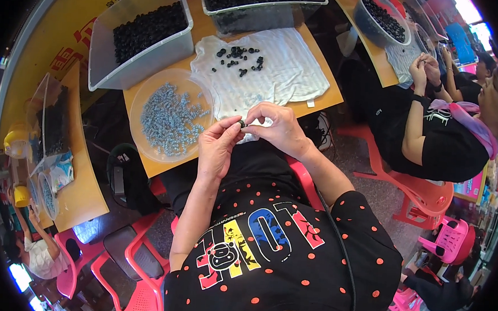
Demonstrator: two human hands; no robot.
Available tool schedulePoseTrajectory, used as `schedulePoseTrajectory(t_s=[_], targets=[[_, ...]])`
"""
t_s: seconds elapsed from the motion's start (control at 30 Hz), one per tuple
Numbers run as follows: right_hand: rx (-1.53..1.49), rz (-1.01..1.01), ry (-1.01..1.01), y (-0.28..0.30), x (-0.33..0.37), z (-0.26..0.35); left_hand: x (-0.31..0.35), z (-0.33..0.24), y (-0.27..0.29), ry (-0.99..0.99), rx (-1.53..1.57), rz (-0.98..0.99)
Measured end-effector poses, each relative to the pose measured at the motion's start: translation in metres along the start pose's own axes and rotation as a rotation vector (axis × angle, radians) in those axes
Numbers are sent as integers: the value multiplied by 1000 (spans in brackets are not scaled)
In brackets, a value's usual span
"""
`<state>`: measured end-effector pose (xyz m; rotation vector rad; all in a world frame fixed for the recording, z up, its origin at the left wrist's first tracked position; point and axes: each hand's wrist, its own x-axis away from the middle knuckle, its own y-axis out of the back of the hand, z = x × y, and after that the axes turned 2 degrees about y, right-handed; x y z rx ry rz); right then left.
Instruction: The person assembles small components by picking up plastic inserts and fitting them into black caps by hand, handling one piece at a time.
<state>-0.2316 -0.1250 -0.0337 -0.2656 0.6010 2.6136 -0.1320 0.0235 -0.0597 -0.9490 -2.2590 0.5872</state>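
Note:
My left hand point(216, 149) pinches a small, round black plastic part point(241, 123) between thumb and fingertips, just over the table's front edge. Close against it, my right hand point(279, 129) has thumb and index finger pressed together at the same part; whether they hold a second piece is too small to tell. Beyond my hands a white cloth point(296, 62) lies wrinkled, with several loose black parts point(243, 72) scattered on it. To the left stands a shallow, round translucent tray point(143, 91) with many tiny blue-grey, coil-like pieces point(169, 117).
Two large clear bins, one at the left point(152, 66) and one at the back point(261, 22), hold heaps of black parts. A co-worker point(453, 135) sits at another table on the right, near a bowl point(373, 33) of black parts. Red-pink chairs point(143, 285) stand around.

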Motion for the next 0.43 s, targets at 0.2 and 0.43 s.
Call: schedulePoseTrajectory(t_s=[0.2,0.43], targets=[[-238,163,-233,6,-2,-1,-7,-2,11,99,-75,61],[-339,316,-212,16,5,-23,-13,-9,1,238,-118,240]])
